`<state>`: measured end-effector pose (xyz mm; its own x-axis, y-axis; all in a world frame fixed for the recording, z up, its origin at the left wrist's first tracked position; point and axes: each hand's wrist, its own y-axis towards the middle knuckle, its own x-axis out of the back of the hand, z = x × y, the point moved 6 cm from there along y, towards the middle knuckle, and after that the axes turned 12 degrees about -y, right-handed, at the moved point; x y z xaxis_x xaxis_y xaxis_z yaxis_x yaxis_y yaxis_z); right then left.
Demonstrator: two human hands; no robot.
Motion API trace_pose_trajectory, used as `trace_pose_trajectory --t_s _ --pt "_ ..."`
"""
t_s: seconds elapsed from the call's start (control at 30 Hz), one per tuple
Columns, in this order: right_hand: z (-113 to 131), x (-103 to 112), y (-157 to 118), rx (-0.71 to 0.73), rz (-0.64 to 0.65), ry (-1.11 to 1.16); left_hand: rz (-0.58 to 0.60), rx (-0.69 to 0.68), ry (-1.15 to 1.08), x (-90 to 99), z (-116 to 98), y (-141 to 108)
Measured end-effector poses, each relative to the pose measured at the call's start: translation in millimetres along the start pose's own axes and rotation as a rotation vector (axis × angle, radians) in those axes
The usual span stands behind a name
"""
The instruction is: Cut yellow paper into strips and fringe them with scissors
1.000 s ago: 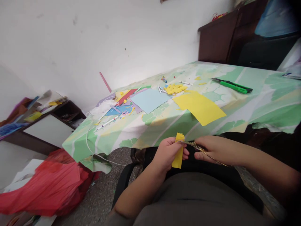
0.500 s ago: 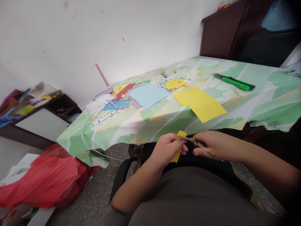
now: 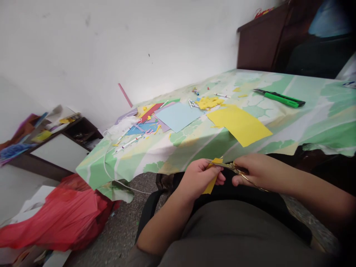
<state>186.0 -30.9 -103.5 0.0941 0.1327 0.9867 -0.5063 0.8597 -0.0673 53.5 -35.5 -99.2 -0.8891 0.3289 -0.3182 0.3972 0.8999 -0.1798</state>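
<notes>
Left hand [image 3: 198, 180] pinching yellow strip [image 3: 210, 187]; strip's lower end protrudes below the fingers. Right hand [image 3: 254, 170] gripping scissors [image 3: 229, 166] by the handles; blades across strip's upper end, beside left thumb. Desk [image 3: 191, 150] just beyond.

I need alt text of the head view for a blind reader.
A person's left grip holds a yellow paper strip; the right grip holds scissors across it. Beyond, a yellow sheet and green cutter lie on a patterned tablecloth.

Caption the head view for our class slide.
Left hand grips a yellow paper strip; right hand holds scissors across it.
</notes>
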Motion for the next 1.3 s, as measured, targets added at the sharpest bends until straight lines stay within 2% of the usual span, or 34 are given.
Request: trace_pose_trajectory --t_s 0.23,0.37,0.73,0.97,1.3 --pt "-3.9 6.2 -4.4 -0.071 -0.062 -0.050 -0.002 -0.052 0.062 0.1 0.6 1.1" --pt "1.7 14.5 -10.2 -0.050 -0.102 -0.040 0.008 -0.067 0.060 -3.8 -4.0 -5.9" --pt "14.0 17.2 -17.0 -0.005 -0.062 0.072 0.014 -0.216 0.217 -8.1 -15.0 -14.7" --pt "13.6 12.9 -14.0 0.010 -0.033 0.072 0.002 -0.218 0.219 -4.1 -11.3 -11.0" --pt "10.9 11.3 -10.2 -0.007 -0.064 -0.021 -0.021 -0.112 0.073 -2.7 -8.8 -9.6"
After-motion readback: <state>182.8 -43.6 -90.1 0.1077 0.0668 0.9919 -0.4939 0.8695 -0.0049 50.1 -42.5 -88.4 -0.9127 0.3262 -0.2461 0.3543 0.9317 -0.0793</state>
